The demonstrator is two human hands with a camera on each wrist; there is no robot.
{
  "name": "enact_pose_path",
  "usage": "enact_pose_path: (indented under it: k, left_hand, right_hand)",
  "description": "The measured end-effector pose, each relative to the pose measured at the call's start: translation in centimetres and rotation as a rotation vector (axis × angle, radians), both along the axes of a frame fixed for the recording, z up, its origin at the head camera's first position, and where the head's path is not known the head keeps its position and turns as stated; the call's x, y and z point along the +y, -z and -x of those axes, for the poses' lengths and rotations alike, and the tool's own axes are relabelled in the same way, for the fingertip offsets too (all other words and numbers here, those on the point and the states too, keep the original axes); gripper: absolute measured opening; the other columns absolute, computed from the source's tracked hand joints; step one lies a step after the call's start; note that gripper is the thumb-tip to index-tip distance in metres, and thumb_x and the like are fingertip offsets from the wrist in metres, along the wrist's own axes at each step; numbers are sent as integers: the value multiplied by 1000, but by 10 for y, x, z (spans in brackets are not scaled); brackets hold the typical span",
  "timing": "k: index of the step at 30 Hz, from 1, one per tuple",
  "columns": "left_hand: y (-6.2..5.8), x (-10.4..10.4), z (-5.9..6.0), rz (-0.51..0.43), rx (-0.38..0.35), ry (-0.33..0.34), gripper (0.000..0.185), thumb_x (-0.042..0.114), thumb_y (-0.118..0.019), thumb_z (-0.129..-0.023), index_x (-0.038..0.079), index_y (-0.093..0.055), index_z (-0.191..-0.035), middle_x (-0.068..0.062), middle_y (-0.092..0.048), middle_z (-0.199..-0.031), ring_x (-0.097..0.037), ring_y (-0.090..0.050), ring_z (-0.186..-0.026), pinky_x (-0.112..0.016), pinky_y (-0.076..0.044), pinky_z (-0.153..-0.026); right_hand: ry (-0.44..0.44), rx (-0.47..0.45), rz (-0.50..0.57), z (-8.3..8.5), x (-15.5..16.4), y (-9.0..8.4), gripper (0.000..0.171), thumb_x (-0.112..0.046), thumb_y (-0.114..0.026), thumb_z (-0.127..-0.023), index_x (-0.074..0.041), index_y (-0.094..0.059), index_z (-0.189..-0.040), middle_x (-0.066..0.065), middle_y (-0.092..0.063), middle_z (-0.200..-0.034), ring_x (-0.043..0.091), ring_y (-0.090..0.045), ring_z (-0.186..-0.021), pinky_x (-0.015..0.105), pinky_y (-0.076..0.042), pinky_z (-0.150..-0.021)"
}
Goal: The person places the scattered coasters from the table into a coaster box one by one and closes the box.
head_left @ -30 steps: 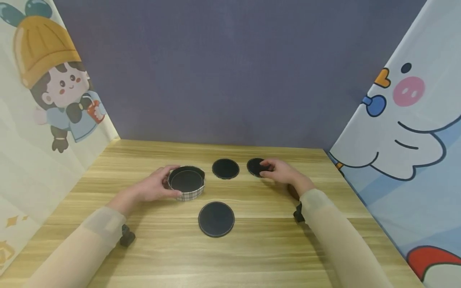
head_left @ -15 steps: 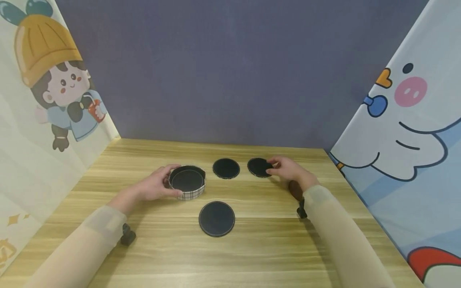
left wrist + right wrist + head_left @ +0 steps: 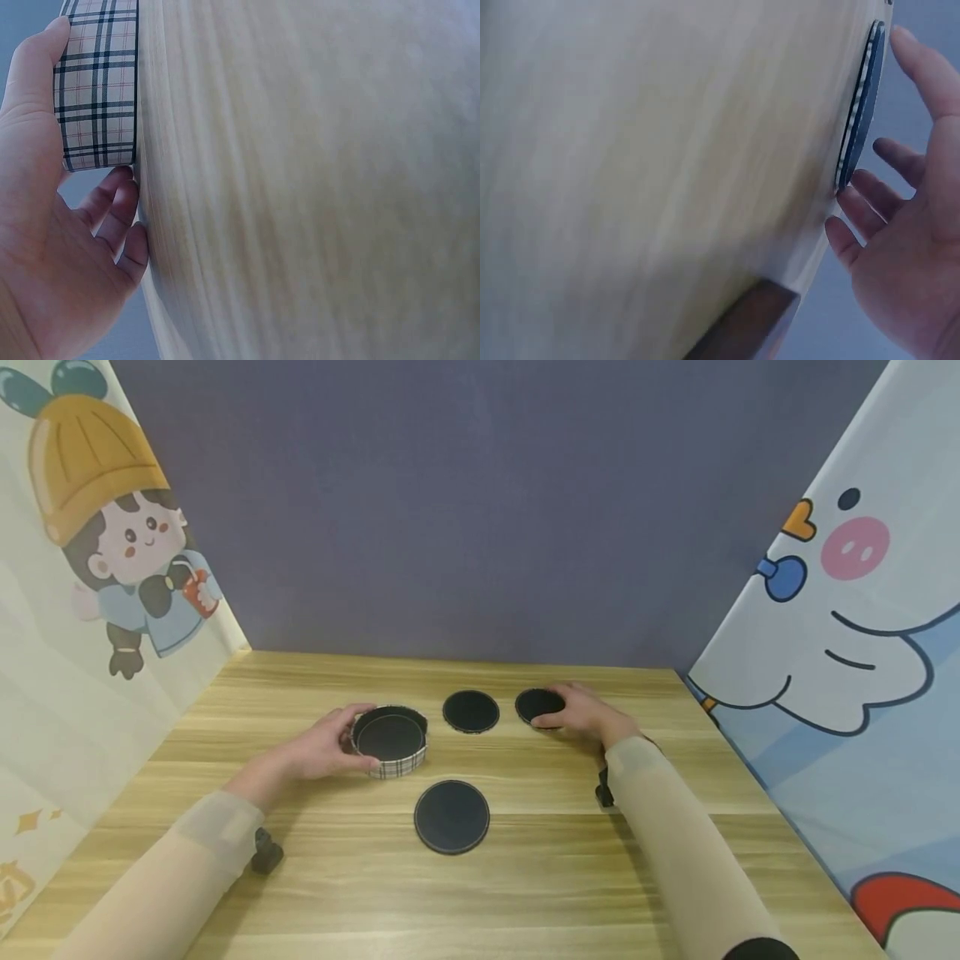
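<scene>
A round plaid holder (image 3: 390,745) with a black coaster lying inside stands left of centre on the wooden table (image 3: 525,877). My left hand (image 3: 351,740) grips its wall, thumb at the far side and fingers at the near side; the left wrist view shows the plaid wall (image 3: 97,90) between thumb and curled fingers (image 3: 124,214). My right hand (image 3: 576,713) rests over the right part of a black coaster (image 3: 534,703). In the right wrist view its fingertips (image 3: 853,202) touch the coaster's stitched edge (image 3: 857,124) and the thumb hovers above.
Two more black coasters lie flat: one (image 3: 470,711) between the holder and the right hand, a larger-looking one (image 3: 452,816) nearer me. Cartoon-printed panels stand at the left (image 3: 90,568) and right (image 3: 840,610), with a grey wall behind.
My right hand drew off the right coaster to its right rim, then came back over it, and the forearm swung left. The left hand and holder stayed still.
</scene>
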State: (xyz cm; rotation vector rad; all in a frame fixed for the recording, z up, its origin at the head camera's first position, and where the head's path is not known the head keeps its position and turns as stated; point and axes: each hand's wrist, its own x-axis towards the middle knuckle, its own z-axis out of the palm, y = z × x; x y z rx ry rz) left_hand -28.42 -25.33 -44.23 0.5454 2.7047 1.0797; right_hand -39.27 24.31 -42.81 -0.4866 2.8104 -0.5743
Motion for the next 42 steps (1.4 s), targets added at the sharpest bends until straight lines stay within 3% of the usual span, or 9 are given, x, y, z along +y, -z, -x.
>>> enact_pose_path:
  k: [14, 22, 29, 36, 42]
  left_hand:
    - [-2, 1, -2, -5, 4, 4, 108, 43, -92, -90, 12, -29, -172, -33, -47, -152, -51, -59, -134, -72, -48, -115]
    - [-3, 2, -3, -12, 17, 5, 107, 43, -92, -89, 11, -31, -171, -35, -46, -153, -55, -58, -135, -74, -49, -113]
    - [-1, 0, -2, -5, 33, -3, 108, 43, -93, -88, 12, -32, -171, -36, -47, -152, -54, -59, -133, -74, -49, -112]
    - [-1, 0, -3, 4, 31, -2, 108, 45, -93, -88, 13, -32, -171, -35, -48, -151, -52, -58, -133, -75, -48, -112]
    - [-2, 1, -2, 0, 31, 0, 108, 44, -93, -88, 13, -32, -171, -35, -48, -151, -53, -58, -134, -75, -48, -113]
  right_hand:
    - [60, -13, -65, 6, -13, 3, 105, -69, -74, -94, -10, -34, -172, 27, -18, -180, 54, -9, -167, 76, -22, -131]
    - [94, 14, -88, 1, -17, 2, 105, -70, -76, -92, -12, -38, -171, 24, -23, -180, 51, -13, -167, 73, -21, -132]
    - [88, 25, -84, -5, -23, -3, 97, -64, -78, -93, -14, -44, -168, 21, -27, -177, 48, -23, -164, 69, -30, -129]
    - [93, -9, -85, -4, -21, -2, 99, -65, -78, -93, -17, -40, -171, 20, -22, -180, 51, -17, -165, 72, -22, -132]
    - [107, -12, -60, -2, -19, 3, 101, -68, -79, -91, -21, -39, -171, 18, -20, -181, 52, -15, -166, 74, -21, -131]
